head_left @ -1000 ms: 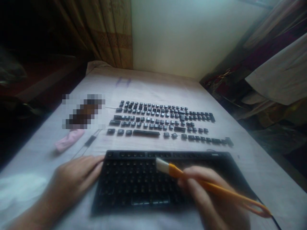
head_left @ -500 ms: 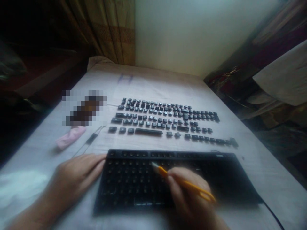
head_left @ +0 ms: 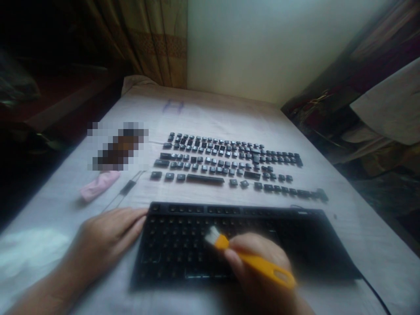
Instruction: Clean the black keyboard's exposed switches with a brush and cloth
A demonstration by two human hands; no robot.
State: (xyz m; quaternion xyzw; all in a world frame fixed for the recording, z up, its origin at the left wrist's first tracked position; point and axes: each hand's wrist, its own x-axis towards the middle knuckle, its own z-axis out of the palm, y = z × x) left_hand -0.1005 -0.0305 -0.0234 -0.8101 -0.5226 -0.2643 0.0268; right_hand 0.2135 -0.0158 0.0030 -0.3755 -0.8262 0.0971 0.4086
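Observation:
A black keyboard frame with its keycaps off lies on the pale cloth in front of me. My right hand grips an orange-handled brush, and its white bristles touch the middle of the frame. My left hand lies flat on the cloth with its fingertips against the frame's left edge. The removed black keycaps sit in rows just beyond the keyboard.
A pink cloth and a thin wire keycap puller lie at the left, beside a pixelated object. The keyboard's cable trails off the right. Curtains and a wall stand at the far end; piled fabric is on the right.
The brush has swept leftward and toward me across the keyboard frame, and its handle has swung round. My left hand has stayed at the frame's left edge.

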